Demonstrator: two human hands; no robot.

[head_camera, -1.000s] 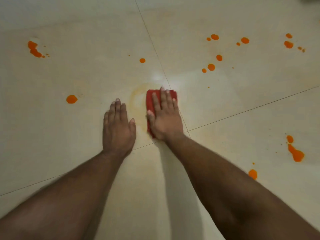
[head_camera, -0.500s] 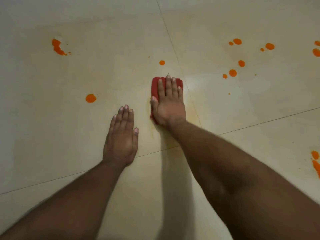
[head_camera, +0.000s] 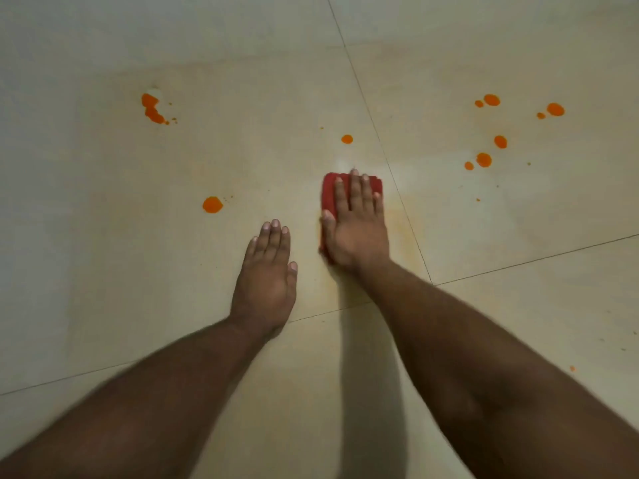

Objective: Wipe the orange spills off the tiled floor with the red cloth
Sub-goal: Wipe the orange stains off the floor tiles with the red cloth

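My right hand (head_camera: 356,229) lies flat with straight fingers on the folded red cloth (head_camera: 328,191), pressing it to the cream tiled floor (head_camera: 103,254). My left hand (head_camera: 268,274) rests flat on the floor just left of it, holding nothing. A small orange drop (head_camera: 346,139) sits just beyond the cloth. One round orange spot (head_camera: 212,205) lies to the left, an orange smear (head_camera: 152,110) at the far left, and several orange drops (head_camera: 484,159) at the far right. A faint orange film (head_camera: 401,233) shows on the tile right of the cloth.
Dark grout lines (head_camera: 377,133) cross the floor, meeting right of my right wrist. A tiny orange speck (head_camera: 572,368) lies at the lower right. My forearms fill the lower part of the view.
My right hand slid the cloth forward and then slightly right, toward the small drop. The left hand stayed flat on the floor. The view shifted, with the spills moving right.
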